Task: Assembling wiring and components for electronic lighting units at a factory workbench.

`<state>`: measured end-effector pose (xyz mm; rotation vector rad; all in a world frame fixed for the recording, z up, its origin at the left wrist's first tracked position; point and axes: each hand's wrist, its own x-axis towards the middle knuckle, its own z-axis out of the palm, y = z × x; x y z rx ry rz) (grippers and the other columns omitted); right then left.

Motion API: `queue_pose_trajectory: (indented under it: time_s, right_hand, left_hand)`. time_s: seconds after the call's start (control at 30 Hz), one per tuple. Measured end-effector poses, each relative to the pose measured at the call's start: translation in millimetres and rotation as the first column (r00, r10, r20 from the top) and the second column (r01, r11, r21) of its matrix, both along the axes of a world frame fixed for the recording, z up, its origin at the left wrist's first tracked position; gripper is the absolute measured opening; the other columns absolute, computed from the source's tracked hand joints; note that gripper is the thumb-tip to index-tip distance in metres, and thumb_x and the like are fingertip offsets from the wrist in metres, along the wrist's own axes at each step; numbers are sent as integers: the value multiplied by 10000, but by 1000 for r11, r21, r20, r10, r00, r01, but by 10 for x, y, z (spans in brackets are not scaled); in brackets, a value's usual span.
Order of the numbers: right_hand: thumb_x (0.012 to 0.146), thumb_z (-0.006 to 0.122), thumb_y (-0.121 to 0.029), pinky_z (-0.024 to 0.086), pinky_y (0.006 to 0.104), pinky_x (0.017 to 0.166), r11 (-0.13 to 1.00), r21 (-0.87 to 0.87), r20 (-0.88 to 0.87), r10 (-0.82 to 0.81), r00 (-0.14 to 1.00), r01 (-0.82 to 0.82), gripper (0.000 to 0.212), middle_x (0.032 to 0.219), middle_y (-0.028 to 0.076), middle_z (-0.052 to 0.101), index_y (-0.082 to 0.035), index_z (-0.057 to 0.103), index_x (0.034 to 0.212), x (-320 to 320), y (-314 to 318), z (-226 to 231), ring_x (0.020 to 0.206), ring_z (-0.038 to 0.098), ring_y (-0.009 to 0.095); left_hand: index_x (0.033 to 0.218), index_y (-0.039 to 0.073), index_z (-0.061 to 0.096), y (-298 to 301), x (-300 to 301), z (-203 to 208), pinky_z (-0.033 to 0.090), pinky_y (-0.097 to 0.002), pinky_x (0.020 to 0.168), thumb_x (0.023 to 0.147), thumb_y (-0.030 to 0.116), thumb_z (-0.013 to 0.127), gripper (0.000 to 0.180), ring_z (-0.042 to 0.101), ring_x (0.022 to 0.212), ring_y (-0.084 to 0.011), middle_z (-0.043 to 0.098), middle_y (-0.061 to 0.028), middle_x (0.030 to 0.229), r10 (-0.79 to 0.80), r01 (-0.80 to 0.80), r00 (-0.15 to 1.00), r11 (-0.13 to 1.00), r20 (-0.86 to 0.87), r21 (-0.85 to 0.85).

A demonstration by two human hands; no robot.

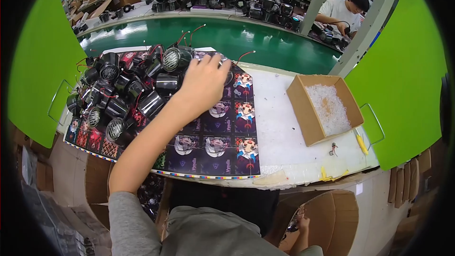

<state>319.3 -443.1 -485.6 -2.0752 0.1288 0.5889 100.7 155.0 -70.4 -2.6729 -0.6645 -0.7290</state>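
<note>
My left hand (203, 84) reaches across the table to the right edge of a heap of black cylindrical parts (151, 104) with thin red and black wires. Its fingers curl down over one black cylindrical part (229, 77), which they mostly hide. Many parts in the heap have a slotted grille at one end, such as the one (174, 59) just left of my fingers. Under them lies a dark printed sheet (201, 128) with cartoon figures. Low at the right, my right hand (304, 224) is at a cardboard box (334, 218), its fingers closed on something small and unclear.
An open carton (303, 114) of small clear plastic pieces stands on the table's right, near a yellow-handled tool (362, 143) and a small wired piece (334, 149). Green panels (398, 76) flank the table. Beyond the green conveyor (222, 33), a person (343, 12) works beside more black parts.
</note>
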Motion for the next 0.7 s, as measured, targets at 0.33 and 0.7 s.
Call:
queue_pose_trajectory:
  time_s: [0.33,0.7]
  right_hand:
    - [779,515,-82,443,364,557,966,-205,-36,151,988,-156,157,719,104,616,27,615,831,-214,365,244,592,560,220]
    - [710,706,-279,498,319,630,347,-712,-327,605,726,-610,277,729,155,651,-31,686,832,65,572,2574,665,632,246]
  left_hand:
    - [927,-1,620,165,-148,55,494,-394,698,749,64,544,204,595,815,-295,613,-143,846,77,-93,987,990,-140,-109]
    - [834,-41,634,265,-405,141,470,-422,729,739,-6,525,149,593,782,-352,606,-203,804,57,-38,996,970,72,-242]
